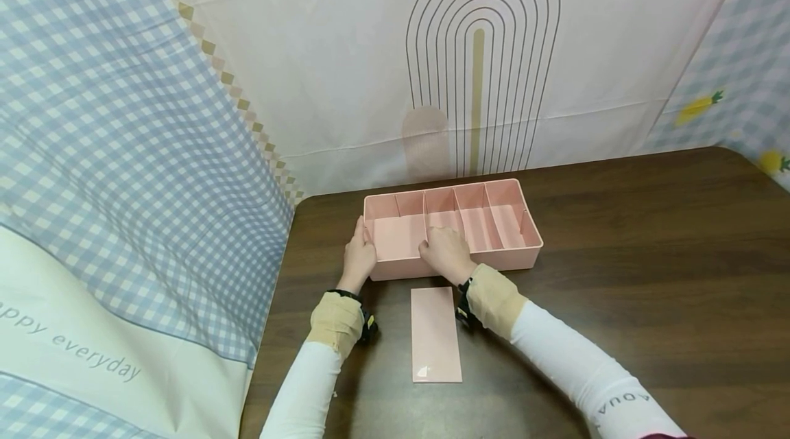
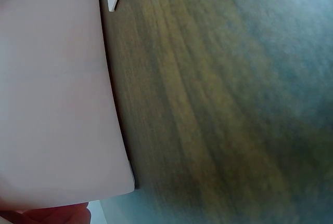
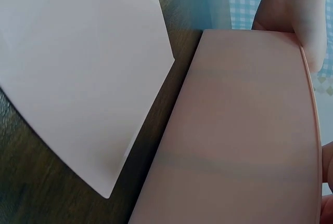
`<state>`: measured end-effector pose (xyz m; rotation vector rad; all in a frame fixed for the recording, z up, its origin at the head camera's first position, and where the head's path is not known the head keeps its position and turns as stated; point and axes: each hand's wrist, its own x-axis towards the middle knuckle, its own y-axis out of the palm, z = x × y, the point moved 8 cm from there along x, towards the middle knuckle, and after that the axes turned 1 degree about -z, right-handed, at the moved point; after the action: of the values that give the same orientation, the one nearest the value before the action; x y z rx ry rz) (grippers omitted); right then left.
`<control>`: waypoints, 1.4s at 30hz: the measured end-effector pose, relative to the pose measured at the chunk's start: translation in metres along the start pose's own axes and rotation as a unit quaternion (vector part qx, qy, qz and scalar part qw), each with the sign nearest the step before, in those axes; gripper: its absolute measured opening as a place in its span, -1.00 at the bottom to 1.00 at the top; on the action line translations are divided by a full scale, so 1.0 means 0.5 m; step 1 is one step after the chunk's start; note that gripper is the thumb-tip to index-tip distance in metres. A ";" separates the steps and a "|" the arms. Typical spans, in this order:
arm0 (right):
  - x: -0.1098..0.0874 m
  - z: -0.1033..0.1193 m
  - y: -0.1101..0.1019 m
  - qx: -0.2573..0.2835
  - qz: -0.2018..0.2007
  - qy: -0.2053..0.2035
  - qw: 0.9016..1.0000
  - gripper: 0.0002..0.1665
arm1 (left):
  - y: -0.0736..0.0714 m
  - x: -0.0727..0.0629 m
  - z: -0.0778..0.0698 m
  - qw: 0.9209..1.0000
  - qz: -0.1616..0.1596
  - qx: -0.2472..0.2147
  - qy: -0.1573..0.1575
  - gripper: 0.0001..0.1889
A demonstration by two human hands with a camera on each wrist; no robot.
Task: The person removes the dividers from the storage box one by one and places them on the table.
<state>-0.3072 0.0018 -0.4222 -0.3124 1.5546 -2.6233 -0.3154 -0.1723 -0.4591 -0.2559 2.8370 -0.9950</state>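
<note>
A pink divided storage box (image 1: pixel 457 264) stands on the table, split crosswise by several thin upright dividers (image 1: pixel 480 219). At its left end my left hand (image 1: pixel 360 257) holds the end wall, the thumb over the rim and the fingers along the outside. My right hand (image 1: pixel 448 252) reaches over the front wall with curled fingers, seeming to pinch the front end of the leftmost divider (image 1: pixel 425 211); the fingertips are mostly hidden. In the right wrist view, the left hand (image 3: pixel 299 13) shows at the box's far corner.
A flat pink rectangular panel (image 1: pixel 435 336) lies on the brown wooden table (image 1: pixel 617 274) in front of the box, between the forearms. Behind the table hangs a printed white cloth (image 1: pixel 321 68), with blue checked cloth (image 1: pixel 136 116) at the left.
</note>
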 end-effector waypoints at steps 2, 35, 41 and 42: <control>0.000 0.000 0.001 -0.003 0.000 -0.002 1.000 -0.76 | 0.000 0.000 0.000 1.000 0.000 -0.002 0.000 -0.51; -0.004 0.008 -0.009 -0.016 -0.038 -0.033 0.999 -0.81 | -0.001 0.002 -0.002 1.000 -0.004 -0.003 0.001 -0.51; -0.005 0.009 -0.011 -0.018 -0.040 -0.034 0.998 -0.83 | 0.000 0.002 -0.001 1.000 -0.003 -0.002 0.001 -0.51; -0.005 0.009 -0.011 -0.018 -0.040 -0.033 0.998 -0.82 | 0.000 0.002 -0.001 1.000 -0.003 -0.001 0.001 -0.51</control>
<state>-0.3036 0.0009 -0.4158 -0.4680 1.6028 -2.6164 -0.3162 -0.1722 -0.4589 -0.2638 2.8413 -0.9929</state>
